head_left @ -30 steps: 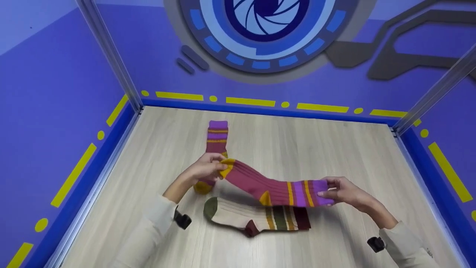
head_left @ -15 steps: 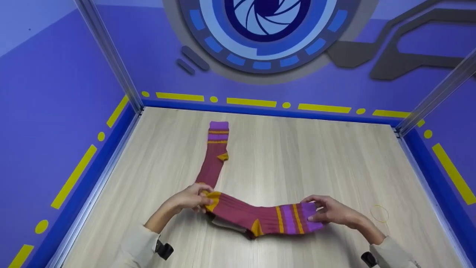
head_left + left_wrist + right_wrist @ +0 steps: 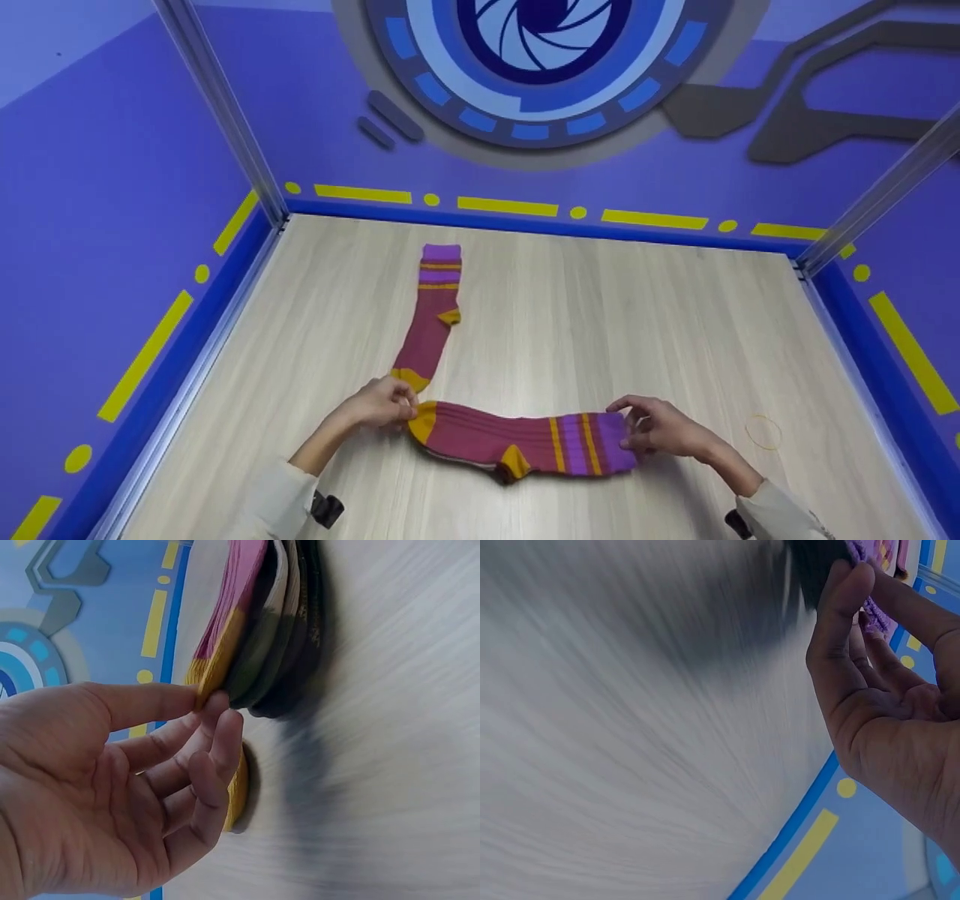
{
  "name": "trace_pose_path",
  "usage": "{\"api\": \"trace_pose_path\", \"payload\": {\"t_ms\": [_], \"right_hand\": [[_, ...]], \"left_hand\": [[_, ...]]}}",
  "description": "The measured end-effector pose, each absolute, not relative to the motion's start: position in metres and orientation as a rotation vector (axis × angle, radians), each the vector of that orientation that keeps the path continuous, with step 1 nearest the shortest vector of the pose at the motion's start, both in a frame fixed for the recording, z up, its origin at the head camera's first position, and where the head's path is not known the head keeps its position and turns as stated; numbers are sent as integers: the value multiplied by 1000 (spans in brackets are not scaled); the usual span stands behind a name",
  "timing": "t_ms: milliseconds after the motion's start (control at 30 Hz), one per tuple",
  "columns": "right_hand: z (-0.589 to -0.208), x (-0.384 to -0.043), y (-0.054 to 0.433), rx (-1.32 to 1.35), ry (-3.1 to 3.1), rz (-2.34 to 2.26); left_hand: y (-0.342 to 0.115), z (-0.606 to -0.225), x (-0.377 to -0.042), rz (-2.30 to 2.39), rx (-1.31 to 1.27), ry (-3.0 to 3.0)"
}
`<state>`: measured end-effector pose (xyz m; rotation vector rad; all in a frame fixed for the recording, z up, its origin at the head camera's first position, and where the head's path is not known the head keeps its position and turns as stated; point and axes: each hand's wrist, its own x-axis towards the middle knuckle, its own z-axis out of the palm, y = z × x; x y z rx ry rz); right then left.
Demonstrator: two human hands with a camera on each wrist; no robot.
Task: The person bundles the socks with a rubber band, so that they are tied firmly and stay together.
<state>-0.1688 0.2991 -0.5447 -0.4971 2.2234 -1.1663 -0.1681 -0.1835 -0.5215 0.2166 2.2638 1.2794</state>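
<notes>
A maroon sock (image 3: 487, 435) with purple and mustard bands lies sideways on top of other socks near the front. At its mustard toe (image 3: 217, 660), my left hand (image 3: 379, 403) pinches the tip between thumb and finger. Green-toed cream socks (image 3: 259, 652) show in layers beneath it in the left wrist view; the head view hides most of them. My right hand (image 3: 664, 429) pinches the purple cuff (image 3: 877, 619) at the other end, where a dark cuff (image 3: 817, 574) shows alongside. A matching maroon sock (image 3: 431, 330) lies lengthwise just beyond my left hand.
A thin yellow elastic band (image 3: 763, 433) lies on the wooden tabletop (image 3: 637, 322) to the right of my right hand. Blue-purple panels (image 3: 525, 172) with metal corner posts (image 3: 225, 112) enclose the table at the back and sides.
Both hands brought the maroon sock down toward the front and laid it over the cream sock, which it now covers. The matching maroon sock stayed put.
</notes>
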Motion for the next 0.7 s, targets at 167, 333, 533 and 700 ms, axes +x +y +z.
{"api": "trace_pose_path", "payload": {"t_ms": [167, 333, 533, 700], "right_hand": [[-546, -167, 303, -501, 2223, -1166], [-545, -175, 306, -520, 2198, -1108], [-531, -202, 300, -540, 2190, -988], [-519, -239, 272, -614, 2252, -921]], "left_hand": [[-183, -525, -166, 1270, 259, 2220], [-184, -530, -165, 1256, 290, 2243], [-187, -533, -169, 1278, 294, 2259], [-194, -536, -170, 1317, 237, 2264]]}}
